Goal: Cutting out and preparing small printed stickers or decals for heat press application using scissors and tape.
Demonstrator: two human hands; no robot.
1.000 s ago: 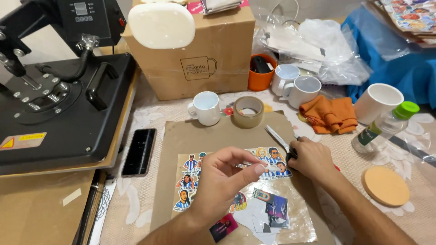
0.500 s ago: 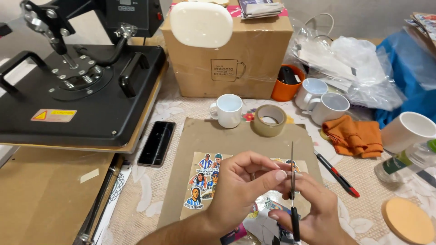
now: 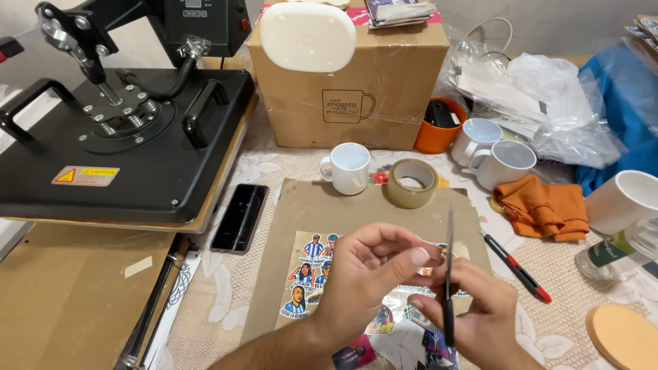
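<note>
Scissors [image 3: 449, 274], lifted off the desk since a moment ago, are gripped upright in the right hand [image 3: 480, 315]; left-hand fingers [image 3: 404, 260] are pinched on a small cutout above the sticker sheet [image 3: 308, 274].

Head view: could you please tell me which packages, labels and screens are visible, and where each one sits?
Cardboard box: back centre, brown, with a printed mug outline.
Warning label: front of the black heat press, white and yellow rectangle.
Control display: top of the press, small and dark.
Phone: flat beside the press, its black screen off.
Bottle label: right edge, green and white.
</note>
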